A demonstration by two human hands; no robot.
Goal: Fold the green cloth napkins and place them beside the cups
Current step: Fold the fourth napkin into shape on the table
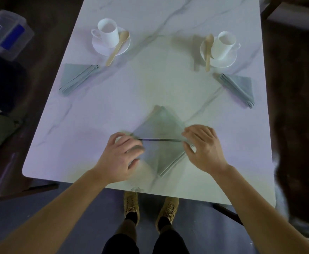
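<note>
Left hand (120,154) and right hand (203,147) pinch the near napkin (161,129) by its corners; uneven pull could skew the fold.

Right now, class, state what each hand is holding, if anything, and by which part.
Both hold the centre green napkin: the left hand grips its left corner, the right hand pinches its right corner.

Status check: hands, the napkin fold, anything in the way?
Hands: left hand and right hand pinch opposite corners of centre green napkin, mid-fold. Placed: left folded napkin by left cup, right folded napkin by right cup. Nothing blocking.
</note>
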